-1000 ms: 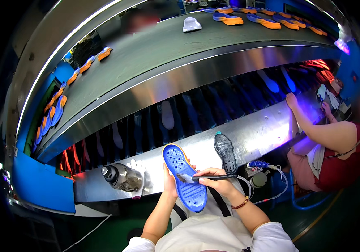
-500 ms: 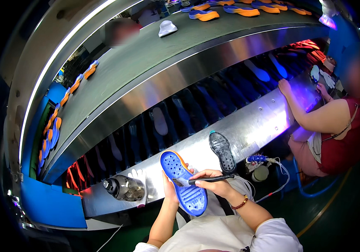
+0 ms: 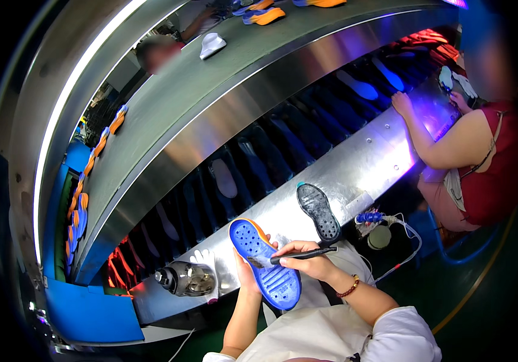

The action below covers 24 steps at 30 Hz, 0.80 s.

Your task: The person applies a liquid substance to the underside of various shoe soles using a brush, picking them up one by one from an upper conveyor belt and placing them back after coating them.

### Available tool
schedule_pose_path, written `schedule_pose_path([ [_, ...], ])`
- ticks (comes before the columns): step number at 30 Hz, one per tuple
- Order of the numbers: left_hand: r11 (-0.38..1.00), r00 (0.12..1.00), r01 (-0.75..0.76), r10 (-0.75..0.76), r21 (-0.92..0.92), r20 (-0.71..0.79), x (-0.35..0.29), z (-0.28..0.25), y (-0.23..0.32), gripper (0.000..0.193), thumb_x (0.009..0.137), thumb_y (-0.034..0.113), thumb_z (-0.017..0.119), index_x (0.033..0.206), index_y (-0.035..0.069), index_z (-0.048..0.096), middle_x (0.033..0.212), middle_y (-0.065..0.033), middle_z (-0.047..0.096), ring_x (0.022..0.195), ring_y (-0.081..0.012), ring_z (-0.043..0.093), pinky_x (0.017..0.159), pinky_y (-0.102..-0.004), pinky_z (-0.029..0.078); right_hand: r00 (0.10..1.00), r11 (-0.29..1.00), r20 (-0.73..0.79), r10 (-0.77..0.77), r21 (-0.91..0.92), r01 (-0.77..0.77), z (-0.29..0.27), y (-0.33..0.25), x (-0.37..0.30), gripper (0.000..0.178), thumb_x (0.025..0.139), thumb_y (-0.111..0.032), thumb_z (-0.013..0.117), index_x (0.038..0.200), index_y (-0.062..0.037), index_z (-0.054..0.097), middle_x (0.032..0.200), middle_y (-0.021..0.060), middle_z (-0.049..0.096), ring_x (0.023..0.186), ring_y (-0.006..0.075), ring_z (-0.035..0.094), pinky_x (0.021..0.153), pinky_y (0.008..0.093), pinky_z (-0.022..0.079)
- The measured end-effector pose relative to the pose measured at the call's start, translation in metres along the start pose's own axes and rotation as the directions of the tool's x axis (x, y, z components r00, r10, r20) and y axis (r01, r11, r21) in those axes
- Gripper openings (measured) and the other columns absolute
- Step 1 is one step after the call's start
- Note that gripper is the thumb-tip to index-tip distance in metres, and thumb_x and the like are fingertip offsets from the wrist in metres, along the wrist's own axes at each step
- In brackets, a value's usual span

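A blue shoe sole (image 3: 277, 282) with an orange edge is tilted up in front of me, its hollow, perforated inner side showing. My left hand (image 3: 246, 271) grips it along its left edge, and fingertips show at its far right edge. In my right hand (image 3: 309, 263) is a brush with a black handle (image 3: 298, 255), held like a pen. The bristles touch the middle of the sole, which looks wet or shiny there. Beyond my right hand, a dark grey sole-shaped piece (image 3: 317, 211) with holes lies on the metal ledge (image 3: 259, 226).
At the left on the ledge are a dark bottle (image 3: 189, 279) and a white glove (image 3: 212, 265). Slots behind hold several insoles (image 3: 224, 179). A green conveyor belt (image 3: 223, 78) carries soles and a white piece (image 3: 212, 46). A co-worker (image 3: 470, 157) sits at the right, near a round container (image 3: 379, 237).
My view has shifted a little, so the surroundings sit differently in it. Both hands keep their holds, and the brush stays at the middle of the sole.
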<state>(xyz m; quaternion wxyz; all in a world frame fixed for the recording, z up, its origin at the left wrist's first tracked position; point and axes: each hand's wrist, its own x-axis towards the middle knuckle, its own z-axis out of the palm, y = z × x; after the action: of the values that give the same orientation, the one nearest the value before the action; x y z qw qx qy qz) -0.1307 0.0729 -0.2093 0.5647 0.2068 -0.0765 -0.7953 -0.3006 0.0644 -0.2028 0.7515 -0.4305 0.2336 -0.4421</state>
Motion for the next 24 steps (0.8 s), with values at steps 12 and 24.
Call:
schedule_pose_path([
  [12, 0.999, 0.991, -0.021, 0.025, 0.034, -0.132, 0.0038, -0.0065, -0.0003, 0.076, 0.081, 0.066, 0.029, 0.123, 0.004, 0.041, 0.115, -0.0132, 0.051, 0.098, -0.0301, 0.053, 0.082, -0.0452, 0.046, 1.000, 1.000, -0.009, -0.014, 0.010, 0.014, -0.0021, 0.0033, 0.0003, 0.019, 0.078, -0.001, 0.058, 0.097, 0.0019, 0.059, 0.098, 0.0098, 0.062, 0.090, 0.0105, 0.055, 0.083, 0.0232, 0.043],
  [24, 0.999, 0.990, -0.025, 0.030, 0.039, -0.139, 0.0054, -0.0070, -0.0014, 0.074, 0.082, 0.065, 0.027, 0.124, 0.005, 0.040, 0.116, -0.0139, 0.050, 0.100, -0.0308, 0.052, 0.083, -0.0457, 0.046, 1.000, 1.000, -0.015, -0.019, 0.005, 0.019, -0.0034, 0.0046, 0.0009, 0.019, 0.078, -0.001, 0.058, 0.097, 0.0015, 0.059, 0.098, 0.0098, 0.062, 0.090, 0.0105, 0.055, 0.083, 0.0233, 0.043],
])
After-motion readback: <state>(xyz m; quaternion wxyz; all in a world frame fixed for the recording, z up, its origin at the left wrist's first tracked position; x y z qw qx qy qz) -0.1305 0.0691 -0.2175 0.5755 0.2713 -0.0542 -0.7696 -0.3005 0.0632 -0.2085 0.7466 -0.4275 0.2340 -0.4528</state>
